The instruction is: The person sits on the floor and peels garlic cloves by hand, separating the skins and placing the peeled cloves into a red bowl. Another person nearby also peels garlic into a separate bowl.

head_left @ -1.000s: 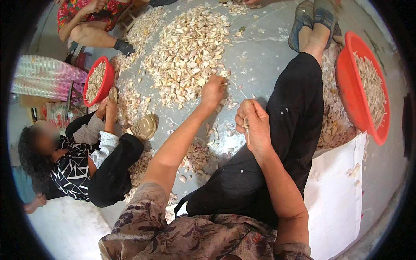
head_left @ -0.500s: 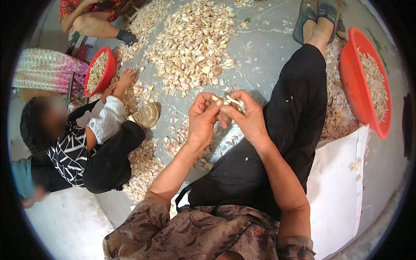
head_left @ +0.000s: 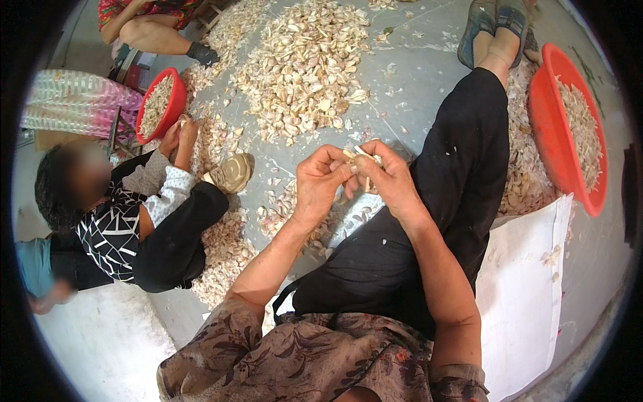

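My two hands meet above my lap, just nearer than a heap of garlic cloves on the floor. Thumb and fingers of my left hand pinch the left side of a pale garlic piece. My right hand is closed around more whitish garlic, with thin stalk-like ends poking out between thumb and forefinger. The fingers hide most of what is held, so its full shape and number of pieces cannot be made out.
A large red basin of thin pale pieces stands to the right, beside a white sack. Left of me a co-worker sits by a smaller red basin. Cloves and skins litter the floor between us; another person's leg shows at the far left.
My hands have shifted slightly right and drawn together over the garlic, thumbs closer. The co-worker's hands have come together near the small basin.
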{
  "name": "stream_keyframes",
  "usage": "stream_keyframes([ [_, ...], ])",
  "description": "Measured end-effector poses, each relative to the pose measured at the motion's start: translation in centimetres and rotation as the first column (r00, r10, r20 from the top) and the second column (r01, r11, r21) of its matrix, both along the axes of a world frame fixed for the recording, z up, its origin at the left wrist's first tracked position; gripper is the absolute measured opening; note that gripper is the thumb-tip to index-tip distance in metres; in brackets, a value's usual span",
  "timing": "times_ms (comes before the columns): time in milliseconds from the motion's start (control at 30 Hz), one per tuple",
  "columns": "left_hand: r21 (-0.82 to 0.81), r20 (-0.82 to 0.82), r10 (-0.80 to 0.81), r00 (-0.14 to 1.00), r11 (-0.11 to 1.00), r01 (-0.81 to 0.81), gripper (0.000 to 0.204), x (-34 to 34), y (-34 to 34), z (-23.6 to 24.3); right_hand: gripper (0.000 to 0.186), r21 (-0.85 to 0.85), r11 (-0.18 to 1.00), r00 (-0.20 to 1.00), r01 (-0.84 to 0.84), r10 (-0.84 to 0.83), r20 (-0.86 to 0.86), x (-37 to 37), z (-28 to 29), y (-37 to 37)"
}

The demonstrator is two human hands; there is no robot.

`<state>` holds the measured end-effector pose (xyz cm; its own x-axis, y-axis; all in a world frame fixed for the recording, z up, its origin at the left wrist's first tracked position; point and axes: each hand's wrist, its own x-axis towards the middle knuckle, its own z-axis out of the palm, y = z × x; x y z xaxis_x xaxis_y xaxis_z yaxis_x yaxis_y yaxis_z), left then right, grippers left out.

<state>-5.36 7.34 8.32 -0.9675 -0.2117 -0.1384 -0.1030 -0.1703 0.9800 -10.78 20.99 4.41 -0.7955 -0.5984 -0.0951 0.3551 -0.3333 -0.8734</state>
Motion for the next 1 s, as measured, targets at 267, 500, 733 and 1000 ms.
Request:
stream_keyframes([
  [267,0.021,0.030,0.051,0.998,0.998,-0.051,0.007,0.4,0.8,-0.1,0.022,-0.080,0.994,0.981,-0.078,0.090,0.169,-0.2,-0.5,0.1],
  [500,-0.099,0.012,0.180,0.984,0.979,-0.178,0.014,-3.2,-2.0,-2.7,0.020,-0.143,0.987,0.951,0.067,-0.020,0.310,-0.2,1.3,0.2],
  [733,-0.925,-0.159,-0.090,0.983,0.362,-0.116,0.028,-14.2,-6.1,-10.0,0.029,-0.171,0.985,0.945,0.038,0.021,0.327,-0.6,0.0,0.0],
  [1000,-0.980,0.078,-0.085,0.993,0.177,0.092,0.021,-17.4,-5.5,-11.5,0.026,-0.033,0.996,0.953,0.084,-0.071,0.293,-0.9,0.4,-0.1],
])
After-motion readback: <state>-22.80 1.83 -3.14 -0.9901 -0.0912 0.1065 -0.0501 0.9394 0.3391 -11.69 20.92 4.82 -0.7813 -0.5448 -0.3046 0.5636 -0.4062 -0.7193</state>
